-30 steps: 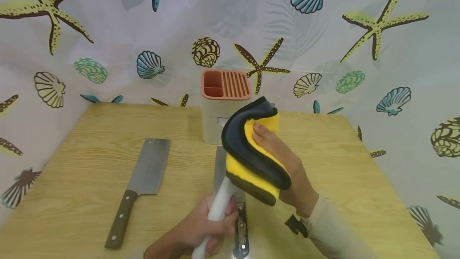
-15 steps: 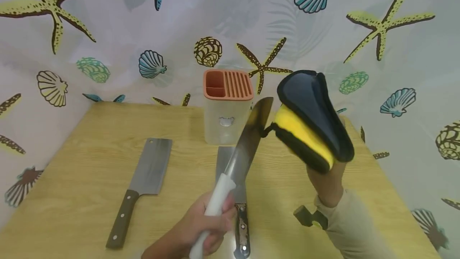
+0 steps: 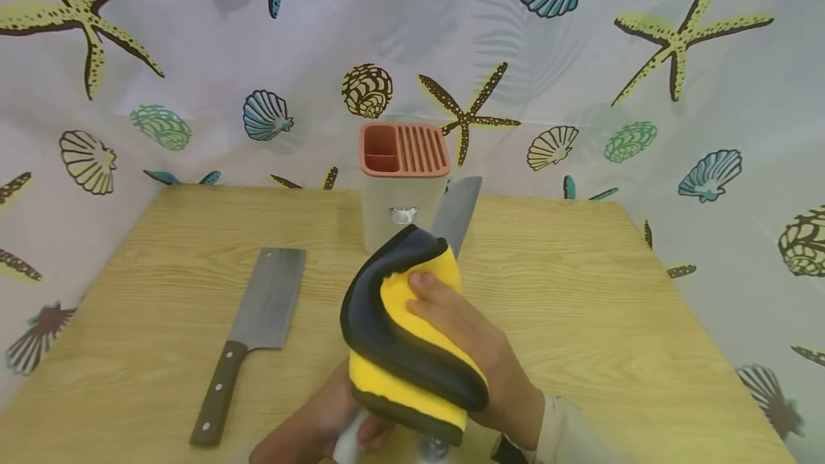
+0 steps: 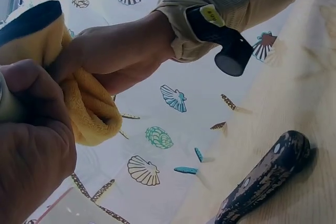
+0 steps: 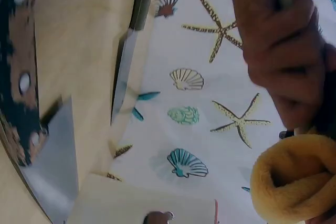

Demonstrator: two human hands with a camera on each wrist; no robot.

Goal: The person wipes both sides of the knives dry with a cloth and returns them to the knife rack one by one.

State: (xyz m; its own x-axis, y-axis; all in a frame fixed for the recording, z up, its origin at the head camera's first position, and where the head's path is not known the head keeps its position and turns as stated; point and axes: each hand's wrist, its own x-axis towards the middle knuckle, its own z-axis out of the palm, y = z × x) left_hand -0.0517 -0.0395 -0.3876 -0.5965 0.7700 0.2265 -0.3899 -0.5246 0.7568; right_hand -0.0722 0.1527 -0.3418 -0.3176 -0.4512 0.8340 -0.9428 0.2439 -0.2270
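My left hand (image 3: 322, 414) grips the white handle (image 3: 349, 441) of a kitchen knife, whose broad blade (image 3: 460, 208) points up and away. With my right hand (image 3: 480, 353) I hold a folded yellow and dark grey cloth (image 3: 380, 331) round the lower blade, close to the left hand. The cloth hides the middle of the knife. In the left wrist view, the cloth (image 4: 92, 121) bunches between both hands. Under them a second knife lies on the table; its worn dark handle (image 4: 265, 179) shows there, and its blade (image 5: 55, 169) in the right wrist view.
A cleaver (image 3: 271, 299) with an olive-brown handle lies left on the wooden table (image 3: 567, 292). At the back stands a cream knife holder (image 3: 402, 199) with an orange slotted top. A shell-patterned sheet hangs behind. A black camera mount (image 4: 231, 51) sits on the right wrist.
The right hand carried the cloth off the blade to the right, baring the knife, then brought it back onto the blade, now lower and nearer the handle. The left hand kept its grip.
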